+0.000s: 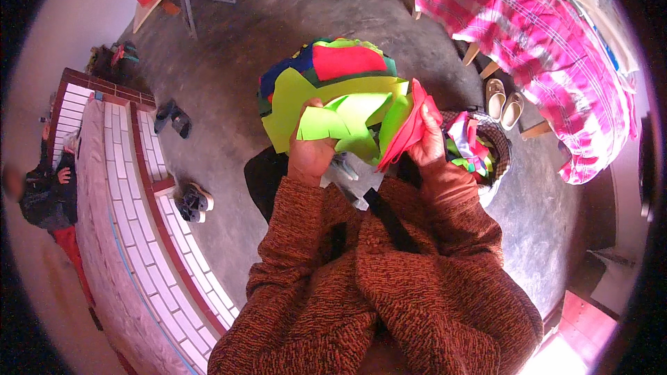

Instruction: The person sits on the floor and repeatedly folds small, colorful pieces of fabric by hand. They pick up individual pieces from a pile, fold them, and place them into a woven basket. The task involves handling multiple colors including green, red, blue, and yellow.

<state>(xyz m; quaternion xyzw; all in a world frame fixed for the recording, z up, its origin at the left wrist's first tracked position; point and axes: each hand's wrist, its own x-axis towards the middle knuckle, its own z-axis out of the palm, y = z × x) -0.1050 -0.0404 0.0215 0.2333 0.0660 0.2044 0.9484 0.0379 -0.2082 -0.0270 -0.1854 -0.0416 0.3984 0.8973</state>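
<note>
My left hand [313,157] is closed on a bright green cloth piece [347,119] with cut, uneven edges. In my right hand [426,137] a pinkish-red cloth piece [405,133] is pinched, folded against more green. The two pieces meet in front of my lap. Just beyond them lies a heap of cloth pieces, with a yellow-green sheet [285,107] in front, a red piece [347,62] on top and a dark blue one [295,64] at its left. Something greyish [347,173] shows below my hands; I cannot make out what it is.
A checked basket [504,144] with colourful scraps [470,142] stands at my right. Beyond it are pale shoes [504,104] and a pink plaid cover [514,35]. Dark shoes [194,201] lie by a white-tiled ledge [128,187] at left, where a person [52,191] is.
</note>
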